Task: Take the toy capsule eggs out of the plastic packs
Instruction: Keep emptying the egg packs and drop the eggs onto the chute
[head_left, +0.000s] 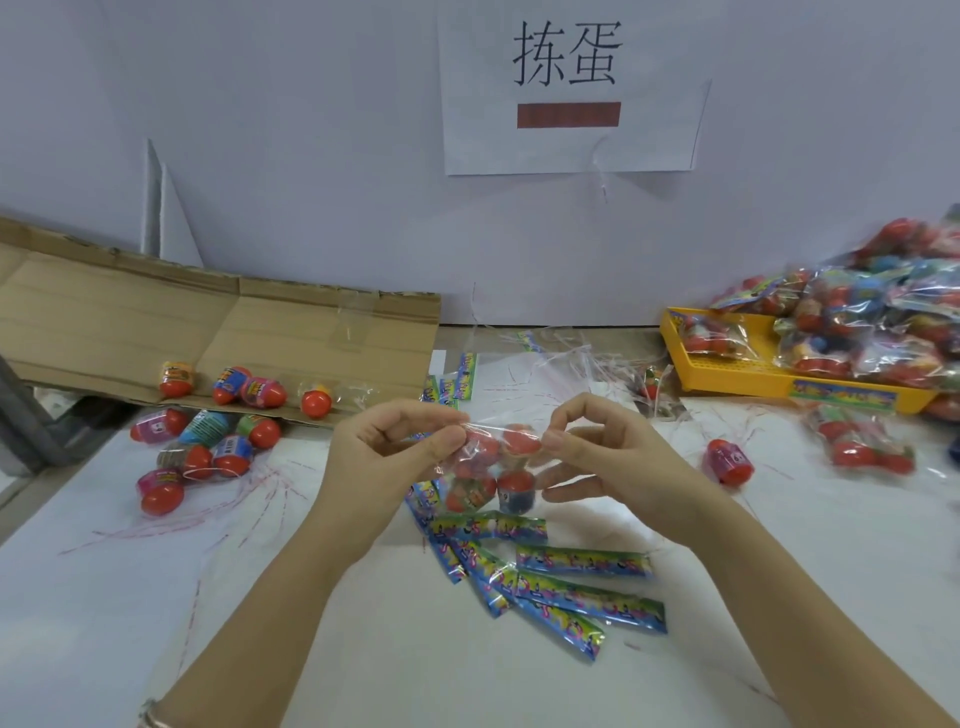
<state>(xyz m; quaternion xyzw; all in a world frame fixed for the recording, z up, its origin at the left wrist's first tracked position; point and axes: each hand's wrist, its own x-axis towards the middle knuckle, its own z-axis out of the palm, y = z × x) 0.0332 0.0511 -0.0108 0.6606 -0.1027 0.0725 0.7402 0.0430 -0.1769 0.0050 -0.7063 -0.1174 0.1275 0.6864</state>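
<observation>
A clear plastic pack (493, 462) with several red-capped capsule eggs hangs above the white table, stretched between both hands. My left hand (395, 447) pinches its top left edge. My right hand (597, 447) pinches the top right edge, its lower fingers spread under the pack. Loose capsule eggs (208, 447) lie in a cluster at the left, some on the flattened cardboard (130, 322). One loose egg (727, 462) lies at the right, next to a sealed pack (862, 447).
A yellow tray (727, 369) at the back right carries a heap of full packs (883, 317). Colourful printed header cards (550, 577) lie on the table under my hands. Torn plastic strips (571, 353) are scattered by the wall, which bears a paper sign (566, 88).
</observation>
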